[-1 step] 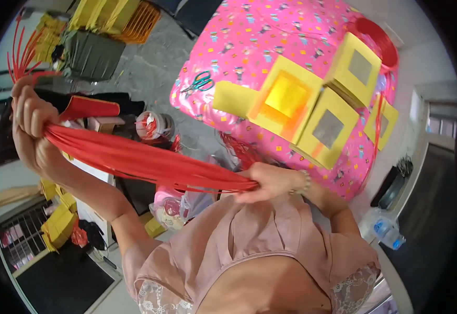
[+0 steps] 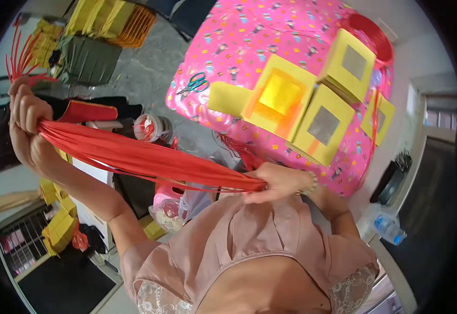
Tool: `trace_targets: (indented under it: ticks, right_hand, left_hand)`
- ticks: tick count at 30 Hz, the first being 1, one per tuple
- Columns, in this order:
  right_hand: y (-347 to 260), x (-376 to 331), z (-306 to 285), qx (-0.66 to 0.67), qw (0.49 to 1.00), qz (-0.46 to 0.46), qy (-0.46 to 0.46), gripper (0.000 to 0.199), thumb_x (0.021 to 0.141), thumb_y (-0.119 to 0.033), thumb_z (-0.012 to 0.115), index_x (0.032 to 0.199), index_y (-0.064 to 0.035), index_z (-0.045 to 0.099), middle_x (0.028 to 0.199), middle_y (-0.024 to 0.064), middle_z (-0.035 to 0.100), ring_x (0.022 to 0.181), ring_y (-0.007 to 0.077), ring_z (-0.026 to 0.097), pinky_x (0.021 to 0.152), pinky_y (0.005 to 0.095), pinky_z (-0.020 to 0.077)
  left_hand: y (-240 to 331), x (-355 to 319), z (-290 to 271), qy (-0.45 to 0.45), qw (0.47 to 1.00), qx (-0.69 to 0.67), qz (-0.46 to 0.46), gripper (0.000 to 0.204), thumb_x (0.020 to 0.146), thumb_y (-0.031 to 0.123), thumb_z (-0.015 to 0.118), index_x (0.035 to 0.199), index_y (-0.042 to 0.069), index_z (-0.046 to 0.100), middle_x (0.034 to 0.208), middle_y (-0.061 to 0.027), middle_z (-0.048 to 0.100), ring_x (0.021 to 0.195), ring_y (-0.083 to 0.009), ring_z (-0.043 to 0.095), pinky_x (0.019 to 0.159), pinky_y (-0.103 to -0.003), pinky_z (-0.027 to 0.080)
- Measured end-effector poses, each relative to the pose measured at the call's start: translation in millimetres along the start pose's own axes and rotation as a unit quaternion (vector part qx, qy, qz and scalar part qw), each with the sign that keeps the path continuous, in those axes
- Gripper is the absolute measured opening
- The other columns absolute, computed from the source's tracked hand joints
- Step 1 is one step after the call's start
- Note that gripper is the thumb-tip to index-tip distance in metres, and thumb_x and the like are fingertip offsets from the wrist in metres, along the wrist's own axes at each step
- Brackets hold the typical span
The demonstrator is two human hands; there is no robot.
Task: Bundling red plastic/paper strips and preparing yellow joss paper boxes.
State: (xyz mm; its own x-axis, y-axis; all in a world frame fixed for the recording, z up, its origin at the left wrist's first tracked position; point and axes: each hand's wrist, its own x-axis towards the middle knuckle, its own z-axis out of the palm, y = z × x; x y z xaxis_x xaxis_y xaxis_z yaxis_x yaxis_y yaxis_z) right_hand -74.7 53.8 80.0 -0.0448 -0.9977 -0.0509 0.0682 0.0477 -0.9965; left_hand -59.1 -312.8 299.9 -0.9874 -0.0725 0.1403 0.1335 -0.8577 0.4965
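Observation:
A long bundle of red strands point(image 2: 145, 159), thin like cord or ribbon, stretches between my two raised hands. My left hand point(image 2: 30, 118) is closed around one end at the far left, and loose strand tips point(image 2: 19, 57) fan out above the fist. In front of my chest, my right hand point(image 2: 278, 182) grips the other end, fingers pressed together. The middle of the bundle spreads wider and sags a little, with a few strands hanging apart below it. What lies inside each fist is hidden.
Ahead stands a table with a pink patterned cover point(image 2: 260, 31), bearing yellow boxes point(image 2: 325, 125), teal-handled scissors point(image 2: 194, 83) and a red basket point(image 2: 372, 39). More red strands point(image 2: 241, 152) hang by its near edge. A white bucket point(image 2: 147, 128) sits on the floor; a plastic bottle point(image 2: 388, 230) lies at right.
My right hand has shifted slightly to the right with its end of the bundle. The strands look a little more spread. The table appears slightly further left in view.

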Motion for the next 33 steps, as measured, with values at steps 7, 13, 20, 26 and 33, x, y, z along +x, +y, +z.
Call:
trace_targets:
  ticks: [7,13,20,26,33]
  right_hand:
    - [-8,-182,7,0.020,0.995,0.037,0.094,0.020,0.084,-0.022,0.061,0.086,-0.0023,0.058,0.065,0.0048,0.057,0.056,0.0151,0.054,0.053,0.0298,0.0421]
    - [36,-322,53,0.098,0.930,-0.228,0.271,0.034,0.091,-0.035,0.052,0.081,-0.0033,0.057,0.057,0.0037,0.057,0.040,0.0178,0.051,0.040,0.0296,0.0441]
    - [-17,-320,68,0.313,0.719,-0.267,0.560,0.022,0.093,-0.028,0.048,0.086,-0.0078,0.046,0.052,-0.0058,0.031,0.035,0.0022,0.025,0.031,0.0182,0.0235]
    - [-12,-350,37,0.360,0.587,-0.310,0.655,0.021,0.099,-0.024,0.036,0.093,-0.0079,0.047,0.055,-0.0070,0.026,0.038,0.0012,0.021,0.033,0.0168,0.0231]
    - [25,-392,-18,0.444,0.501,-0.457,0.585,0.024,0.100,-0.019,0.033,0.098,-0.0009,0.048,0.058,-0.0035,0.029,0.043,0.0046,0.026,0.038,0.0184,0.0293]
  left_hand:
    - [48,70,-25,-0.003,0.997,-0.024,-0.073,0.021,0.096,0.006,0.033,0.076,0.008,0.036,0.055,0.0020,0.023,0.044,-0.0081,0.017,0.041,-0.023,0.017]
    - [33,189,-85,0.175,0.969,0.147,0.095,0.016,0.095,0.003,0.033,0.081,0.006,0.038,0.062,0.0002,0.024,0.050,-0.0110,0.023,0.044,-0.025,0.023]
    - [-117,311,-163,0.100,0.883,0.457,-0.028,0.017,0.091,0.026,0.054,0.087,0.010,0.056,0.076,-0.0035,0.062,0.063,-0.0117,0.055,0.054,-0.025,0.044]
    - [-249,376,-94,0.071,0.681,0.712,-0.158,0.022,0.082,0.032,0.053,0.071,0.013,0.055,0.058,0.0014,0.055,0.039,-0.0063,0.038,0.034,-0.022,0.023]
    - [-375,487,-20,0.049,0.888,0.355,-0.289,0.015,0.090,0.016,0.051,0.080,0.005,0.053,0.071,-0.0079,0.057,0.051,-0.0122,0.050,0.051,-0.028,0.051]
